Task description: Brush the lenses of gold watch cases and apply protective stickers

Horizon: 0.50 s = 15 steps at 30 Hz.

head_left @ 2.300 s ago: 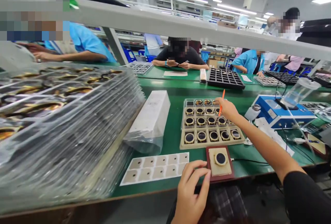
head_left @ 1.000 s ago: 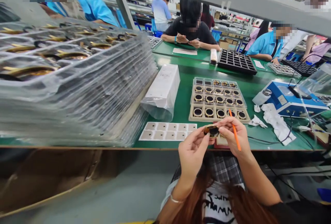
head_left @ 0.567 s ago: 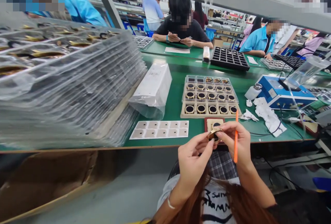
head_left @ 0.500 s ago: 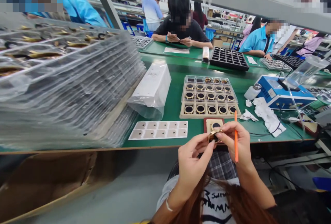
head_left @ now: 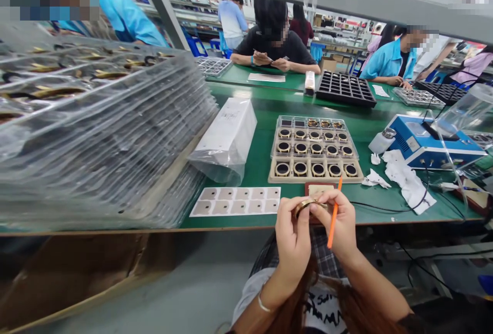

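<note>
My left hand (head_left: 291, 239) pinches a round gold watch case (head_left: 303, 206) by its edge, just over the table's front edge. On the case's other side, the fingertips of my right hand (head_left: 344, 228) also grip it. A thin orange stick (head_left: 333, 221) is tucked between my right fingers, pointing up and down. Behind my fingers, partly hidden, lies a reddish-brown block with a cream top (head_left: 319, 188). Beyond it stands a tray (head_left: 273, 177) with rows of gold watch cases with black faces. A sheet of grey labels (head_left: 235, 201) lies left of my hands.
Tall stacked clear trays (head_left: 162, 133) fill the left side. Next to them lies a white box in plastic (head_left: 228, 128). To the right are a blue machine (head_left: 431, 141), a small bottle (head_left: 382, 141), crumpled tissue (head_left: 404, 180) and a cable. Co-workers sit across the green table.
Both hands have drawn closer together and the watch case has turned edge-on. The orange stick has shifted left and tilted. The view has moved slightly.
</note>
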Tool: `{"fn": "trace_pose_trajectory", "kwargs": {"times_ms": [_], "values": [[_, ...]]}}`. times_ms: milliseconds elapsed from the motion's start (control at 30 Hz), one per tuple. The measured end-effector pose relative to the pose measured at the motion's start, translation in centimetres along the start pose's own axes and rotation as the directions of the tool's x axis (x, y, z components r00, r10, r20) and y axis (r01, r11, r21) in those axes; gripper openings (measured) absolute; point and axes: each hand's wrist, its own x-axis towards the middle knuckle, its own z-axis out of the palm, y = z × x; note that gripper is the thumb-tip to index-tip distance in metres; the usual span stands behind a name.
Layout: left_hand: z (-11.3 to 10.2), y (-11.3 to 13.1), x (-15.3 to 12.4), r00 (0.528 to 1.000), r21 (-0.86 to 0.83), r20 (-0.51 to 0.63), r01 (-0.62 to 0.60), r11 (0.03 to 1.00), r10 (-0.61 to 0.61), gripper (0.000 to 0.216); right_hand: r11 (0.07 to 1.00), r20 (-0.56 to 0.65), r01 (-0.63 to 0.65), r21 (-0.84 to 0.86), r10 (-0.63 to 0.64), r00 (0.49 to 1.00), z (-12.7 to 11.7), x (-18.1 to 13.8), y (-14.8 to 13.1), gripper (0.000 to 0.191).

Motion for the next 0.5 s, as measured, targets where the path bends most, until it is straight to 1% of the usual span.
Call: {"fn": "trace_pose_trajectory", "kwargs": {"times_ms": [67, 133, 200, 267, 333, 433, 500], "values": [[0.0, -0.5, 0.1, 1.000, -0.002, -0.023, 0.009, 1.000, -0.009, 0.011, 0.996, 0.123, 0.012, -0.083, -0.002, 0.992, -1.0, 0.9, 0.0, 0.031], [-0.2, -1.0, 0.3, 0.998, -0.012, -0.037, 0.058, 0.998, -0.058, 0.013, 0.988, 0.190, 0.063, -0.138, -0.036, 0.981, -2.5, 2.1, -0.1, 0.041], [-0.5, -1.5, 0.4, 0.991, -0.025, -0.043, 0.128, 0.991, -0.129, 0.017, 0.982, 0.171, 0.088, -0.165, -0.059, 0.983, -4.4, 3.3, 0.0, 0.051], [-0.7, -1.9, 0.6, 0.983, -0.033, -0.034, 0.180, 0.983, -0.181, 0.022, 0.969, 0.114, 0.083, -0.231, -0.058, 0.992, -6.1, 4.4, 0.2, 0.059], [-0.8, -2.3, 0.7, 0.978, -0.030, -0.031, 0.206, 0.978, -0.207, 0.026, 0.940, 0.089, 0.065, -0.335, -0.038, 0.995, -7.3, 5.1, 0.5, 0.054], [-0.9, -2.5, 0.7, 0.975, -0.020, -0.031, 0.219, 0.976, -0.220, 0.027, 0.878, 0.077, 0.087, -0.471, -0.057, 0.995, -7.8, 5.4, 1.3, 0.038], [-0.9, -2.6, 0.7, 0.975, -0.009, -0.028, 0.221, 0.975, -0.221, 0.025, 0.831, 0.071, 0.136, -0.539, -0.116, 0.991, -7.6, 5.4, 1.8, 0.041]]}}
